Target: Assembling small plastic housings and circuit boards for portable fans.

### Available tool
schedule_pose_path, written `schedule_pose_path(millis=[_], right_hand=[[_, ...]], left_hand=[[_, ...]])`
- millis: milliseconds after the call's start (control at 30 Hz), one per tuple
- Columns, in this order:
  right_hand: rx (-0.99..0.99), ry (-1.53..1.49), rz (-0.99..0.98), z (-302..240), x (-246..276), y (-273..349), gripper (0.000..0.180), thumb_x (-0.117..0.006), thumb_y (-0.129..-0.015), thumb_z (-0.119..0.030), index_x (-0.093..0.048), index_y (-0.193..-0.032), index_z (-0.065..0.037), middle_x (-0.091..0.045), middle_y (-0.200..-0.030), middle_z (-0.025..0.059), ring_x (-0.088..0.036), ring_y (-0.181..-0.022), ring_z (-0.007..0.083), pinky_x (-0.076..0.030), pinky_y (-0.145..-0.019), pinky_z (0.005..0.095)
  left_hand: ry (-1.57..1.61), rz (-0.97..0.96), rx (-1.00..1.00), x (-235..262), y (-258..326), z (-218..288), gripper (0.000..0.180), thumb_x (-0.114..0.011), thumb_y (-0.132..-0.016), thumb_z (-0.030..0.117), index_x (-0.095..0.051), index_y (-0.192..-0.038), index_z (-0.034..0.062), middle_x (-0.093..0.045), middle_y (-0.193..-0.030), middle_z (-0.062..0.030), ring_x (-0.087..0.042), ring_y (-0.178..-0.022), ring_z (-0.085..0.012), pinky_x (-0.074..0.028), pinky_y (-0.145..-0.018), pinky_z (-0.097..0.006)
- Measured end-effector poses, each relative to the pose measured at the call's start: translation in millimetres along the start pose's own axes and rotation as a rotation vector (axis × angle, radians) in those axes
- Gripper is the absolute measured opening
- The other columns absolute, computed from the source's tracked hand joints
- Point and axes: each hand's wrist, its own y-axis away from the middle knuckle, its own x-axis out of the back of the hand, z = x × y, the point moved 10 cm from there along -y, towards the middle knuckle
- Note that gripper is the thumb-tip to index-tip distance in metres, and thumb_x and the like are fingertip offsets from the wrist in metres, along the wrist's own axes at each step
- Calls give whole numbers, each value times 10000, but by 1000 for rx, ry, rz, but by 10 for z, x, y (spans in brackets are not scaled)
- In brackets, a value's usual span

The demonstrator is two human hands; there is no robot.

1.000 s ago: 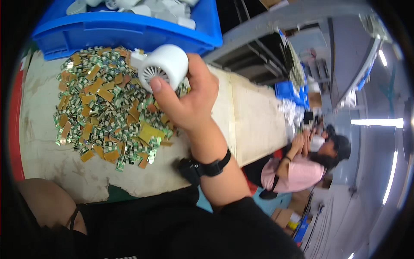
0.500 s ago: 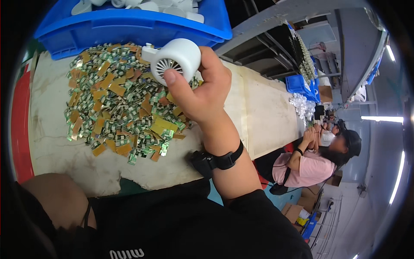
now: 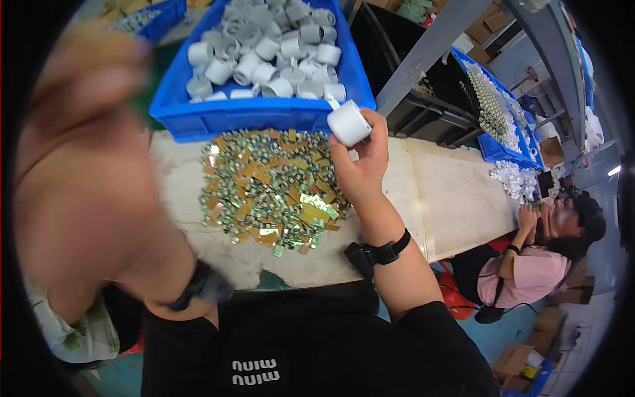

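Observation:
A white fan housing [image 3: 349, 126], cup-shaped with a small stub on one side, is held between the thumb and fingers of my right hand [image 3: 362, 162]. It hangs over the right edge of a heap of small green and tan circuit boards [image 3: 268, 192] on the table. My left hand [image 3: 86, 165] is raised close to the camera on the left, smeared by motion, so its fingers do not read clearly. Behind the heap stands a blue bin [image 3: 264, 119] piled with similar white housings [image 3: 281, 86].
The pale worktable [image 3: 456, 198] runs off to the right, where a person in a pink shirt [image 3: 526, 284] sits by a pile of white parts [image 3: 512, 178]. A black crate [image 3: 430, 116] and a grey metal post [image 3: 433, 56] stand at the back right. Another blue bin [image 3: 155, 23] is at the far left.
The view has swung, bringing more of the blue bin into sight. My left hand has come into view, blurred. The housing in my right hand has turned, and its grille no longer shows.

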Motion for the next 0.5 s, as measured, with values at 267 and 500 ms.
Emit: schedule_pose_path(millis=[267, 500], right_hand=[[22, 35, -184, -174, -168, 27, 447, -900, -810, -152, -710, -1194, -25, -705, -1202, 110, -709, -991, 220, -571, -766, 325], [-19, -216, -421, -273, -339, 52, 465, -903, -829, -119, -725, -1250, -35, -717, -1361, 117, -688, -1150, 230, -533, -1005, 399]], left_hand=[[-255, -191, 779, 147, 1889, -1672, 175, -657, -1062, 133, -637, -1193, 18, -685, -1000, -62, -634, -733, -79, -521, -627, -233], [-208, -79, 1020, 426, 2150, -2000, 447, -690, -1059, 320, -545, -1369, 33, -680, -1155, -108, -688, -851, -178, -577, -634, -359]])
